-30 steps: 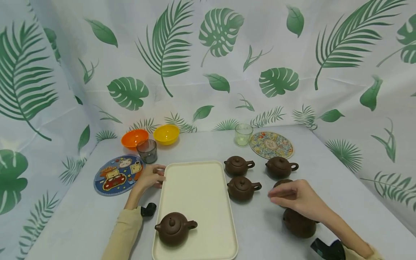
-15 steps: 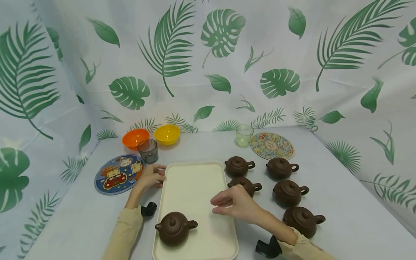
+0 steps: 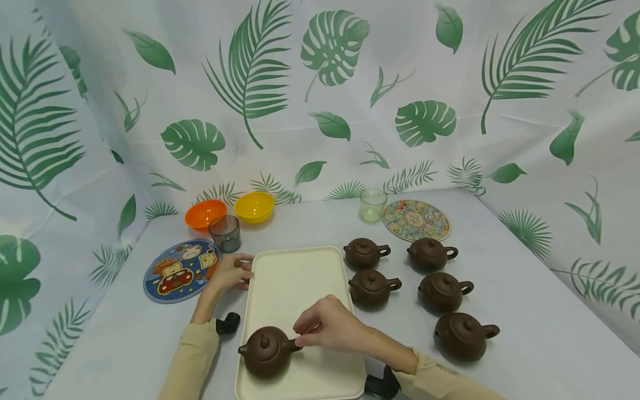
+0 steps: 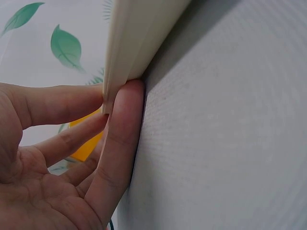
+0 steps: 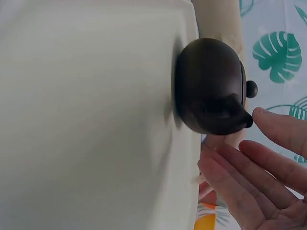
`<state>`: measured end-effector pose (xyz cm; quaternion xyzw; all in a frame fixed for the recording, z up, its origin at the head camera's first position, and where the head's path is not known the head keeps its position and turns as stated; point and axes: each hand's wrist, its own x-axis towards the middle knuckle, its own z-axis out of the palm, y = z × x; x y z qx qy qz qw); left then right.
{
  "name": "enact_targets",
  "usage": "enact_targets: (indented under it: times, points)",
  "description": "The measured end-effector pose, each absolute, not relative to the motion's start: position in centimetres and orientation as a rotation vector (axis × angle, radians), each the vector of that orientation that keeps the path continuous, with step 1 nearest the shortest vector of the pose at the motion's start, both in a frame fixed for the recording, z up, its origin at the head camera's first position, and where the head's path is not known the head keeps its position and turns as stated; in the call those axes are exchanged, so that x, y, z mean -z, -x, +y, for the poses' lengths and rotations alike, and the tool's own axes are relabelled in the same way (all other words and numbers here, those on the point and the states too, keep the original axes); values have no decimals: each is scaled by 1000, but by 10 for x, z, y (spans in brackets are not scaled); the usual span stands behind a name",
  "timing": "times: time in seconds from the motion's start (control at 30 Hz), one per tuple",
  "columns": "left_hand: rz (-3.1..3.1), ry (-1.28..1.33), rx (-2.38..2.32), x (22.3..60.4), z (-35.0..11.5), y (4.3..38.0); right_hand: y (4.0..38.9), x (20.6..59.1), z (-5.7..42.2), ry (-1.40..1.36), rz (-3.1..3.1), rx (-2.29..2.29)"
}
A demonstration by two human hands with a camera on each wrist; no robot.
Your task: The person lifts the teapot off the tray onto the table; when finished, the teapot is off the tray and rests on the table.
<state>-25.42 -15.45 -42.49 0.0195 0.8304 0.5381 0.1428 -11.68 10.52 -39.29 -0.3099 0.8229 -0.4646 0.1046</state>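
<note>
My left hand (image 3: 229, 276) holds the left rim of a cream rectangular tray (image 3: 295, 286). In the left wrist view the thumb lies against one side of the tray's edge (image 4: 136, 45), with a finger under the other side. A dark brown teapot (image 3: 266, 353) stands upright at the tray's near left, its handle to the right. Around that handle reaches my right hand (image 3: 334, 329), thumb and fingers parted. The right wrist view shows the thumb close to the handle tip of the teapot (image 5: 208, 81), and the fingers spread to one side without gripping.
Several more brown teapots (image 3: 441, 293) stand right of the tray. Behind are a green glass (image 3: 373, 205), a floral round mat (image 3: 417, 221), orange (image 3: 205, 215) and yellow (image 3: 254, 207) bowls and a grey glass (image 3: 225, 233). A blue cartoon mat (image 3: 180, 272) lies at left.
My right hand has moved left, from over the right-hand teapots across the tray to the handle of the teapot on it. My left hand stays on the tray's rim.
</note>
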Motion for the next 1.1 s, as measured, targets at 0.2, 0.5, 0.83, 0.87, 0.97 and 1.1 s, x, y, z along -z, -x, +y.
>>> enact_targets:
  times: [0.2, 0.5, 0.83, 0.87, 0.97, 1.1]
  points:
    - [2395, -39, -1558, 426, -154, 254, 116, 392, 93, 937, 2468, 1322]
    - [2396, -49, -1569, 425, -154, 255, 111, 392, 84, 918, 2536, 1234]
    - [2398, -46, -1566, 427, -154, 256, 108, 390, 81, 883, 2588, 1182]
    - [2398, -46, -1563, 427, -154, 256, 108, 391, 81, 890, 2597, 1179]
    - [2396, -43, -1566, 426, -154, 255, 108, 392, 84, 929, 2624, 1180]
    - [2382, -44, -1574, 426, -154, 255, 107, 390, 97, 965, 2595, 1272]
